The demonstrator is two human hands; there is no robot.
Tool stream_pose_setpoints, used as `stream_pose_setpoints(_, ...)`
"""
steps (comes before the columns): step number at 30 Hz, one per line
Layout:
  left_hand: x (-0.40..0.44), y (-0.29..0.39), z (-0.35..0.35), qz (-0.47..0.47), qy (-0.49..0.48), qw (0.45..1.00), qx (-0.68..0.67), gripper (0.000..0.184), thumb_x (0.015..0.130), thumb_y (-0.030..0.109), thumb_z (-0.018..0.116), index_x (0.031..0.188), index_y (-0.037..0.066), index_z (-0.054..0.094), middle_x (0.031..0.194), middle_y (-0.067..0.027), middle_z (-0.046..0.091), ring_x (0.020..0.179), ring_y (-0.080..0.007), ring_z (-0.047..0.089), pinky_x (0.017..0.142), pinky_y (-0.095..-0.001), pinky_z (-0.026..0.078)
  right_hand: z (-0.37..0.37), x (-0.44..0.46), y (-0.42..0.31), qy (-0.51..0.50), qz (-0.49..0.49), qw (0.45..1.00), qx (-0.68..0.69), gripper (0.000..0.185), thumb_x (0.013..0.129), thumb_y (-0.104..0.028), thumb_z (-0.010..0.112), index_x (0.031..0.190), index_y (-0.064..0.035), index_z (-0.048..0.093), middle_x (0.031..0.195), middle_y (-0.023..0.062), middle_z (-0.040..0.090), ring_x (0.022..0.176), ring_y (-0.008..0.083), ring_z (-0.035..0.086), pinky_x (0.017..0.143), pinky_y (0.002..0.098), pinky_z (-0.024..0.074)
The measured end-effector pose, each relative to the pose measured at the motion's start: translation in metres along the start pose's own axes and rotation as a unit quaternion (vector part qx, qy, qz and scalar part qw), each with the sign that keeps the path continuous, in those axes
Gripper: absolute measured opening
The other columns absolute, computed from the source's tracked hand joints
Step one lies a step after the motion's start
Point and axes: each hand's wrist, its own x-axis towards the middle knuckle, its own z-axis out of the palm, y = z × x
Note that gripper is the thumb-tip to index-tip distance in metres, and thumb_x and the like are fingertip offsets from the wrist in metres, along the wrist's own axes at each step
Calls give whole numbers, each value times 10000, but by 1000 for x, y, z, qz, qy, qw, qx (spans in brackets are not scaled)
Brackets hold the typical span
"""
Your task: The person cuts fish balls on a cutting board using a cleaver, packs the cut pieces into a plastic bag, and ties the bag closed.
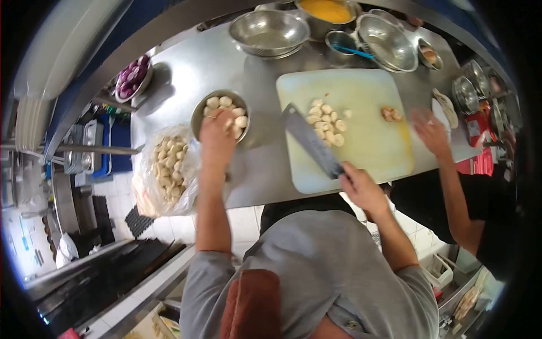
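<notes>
My right hand (363,188) is closed round the handle of a cleaver (312,142). The broad blade slants over the left part of a pale cutting board (361,152). Beside the blade lies a pile of whitish pieces that look like button mushrooms (326,121). My left hand (218,135) reaches into a metal bowl (199,109) of similar round mushrooms (226,101); its fingertips are blurred among them, so their grip is unclear. An open plastic bag (148,195) full of mushrooms (171,161) sits just left of my left forearm.
A co-worker's hand (430,131) is at the board's right edge, near small brownish pieces (391,114). Metal bowls (269,31) line the back, one with yellow liquid (326,10). A bowl of purple onions (133,78) stands far left. The steel table's front edge runs before my body.
</notes>
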Motion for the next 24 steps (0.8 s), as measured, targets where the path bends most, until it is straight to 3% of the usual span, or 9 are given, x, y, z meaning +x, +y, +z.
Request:
stream_pose_setpoints(2, 12, -29, -8, 60, -84, 994, 43, 281, 764, 36, 677, 1042, 74, 685, 1089, -222, 647, 1011, -422, 602, 907, -486, 489, 15, -2, 26, -3, -21, 1000, 0, 168, 954, -121, 557, 1065, 0, 520, 702, 253, 579, 626, 421, 583, 595, 469, 456)
stream_pose_setpoints(3, 15, -32, -4, 32, -120, 990, 68, 326, 756, 38, 683, 1079, 74, 674, 1129, -232, 622, 1071, -439, 574, 953, -487, 474, 15, 1, 29, 0, -2, 1000, -8, 175, 948, -117, 549, 1070, 6, 524, 723, 262, 608, 677, 460, 604, 629, 494, 474)
stream_pose_setpoints(6, 23, -53, 12, 21, -185, 977, 107, 390, 742, 43, 696, 1130, 77, 660, 1203, -245, 579, 1134, -462, 539, 996, -489, 463, -5, 8, 14, -20, 121, 992, 43, 179, 950, -136, 543, 1052, 11, 526, 761, 269, 625, 709, 464, 614, 664, 505, 480)
stream_pose_setpoints(8, 25, -55, 15, 12, -217, 969, 115, 393, 736, 48, 702, 1126, 74, 659, 1213, -251, 572, 1140, -461, 535, 994, -485, 466, 1, 9, 25, 0, 50, 998, 29, 189, 949, -138, 545, 1069, 8, 529, 786, 275, 633, 723, 460, 621, 683, 509, 484)
stream_pose_setpoints(15, 33, -28, -7, -31, -272, 956, 104, 334, 711, 60, 716, 1042, 49, 670, 1168, -242, 595, 1145, -412, 541, 981, -462, 472, 5, 4, 17, 8, 48, 999, 21, 235, 956, -150, 541, 1135, 0, 513, 821, 288, 649, 774, 459, 646, 711, 515, 500)
stream_pose_setpoints(19, 42, -36, 2, 183, -257, 942, 119, 274, 688, 79, 735, 954, 27, 700, 1061, -229, 649, 1040, -407, 617, 930, -458, 508, 4, 2, 15, 12, 73, 997, 35, 235, 959, -153, 542, 1142, -10, 504, 812, 296, 646, 776, 468, 646, 712, 529, 499)
stream_pose_setpoints(20, 46, -42, 0, 82, -347, 924, 136, 289, 674, 89, 740, 954, 33, 697, 1072, -219, 657, 1049, -394, 622, 913, -454, 509, 1, 1, 11, -6, 109, 993, 45, 232, 959, -156, 544, 1135, -11, 506, 811, 298, 647, 787, 475, 646, 718, 535, 499)
stream_pose_setpoints(22, 47, -39, -4, 51, -346, 931, 108, 303, 667, 95, 743, 961, 42, 692, 1066, -211, 660, 1044, -391, 624, 904, -446, 510, 8, 5, 12, -39, 136, 988, 62, 228, 959, -160, 547, 1128, -12, 508, 811, 300, 648, 798, 481, 646, 723, 541, 499)
stream_pose_setpoints(24, 47, -56, -3, 53, -341, 935, 85, 383, 634, 112, 774, 998, 59, 667, 1026, -197, 664, 1000, -384, 634, 874, -433, 516, 16, 5, 31, 32, 46, 998, -13, 217, 955, -153, 553, 1109, -8, 507, 812, 295, 652, 808, 483, 648, 730, 541, 500)
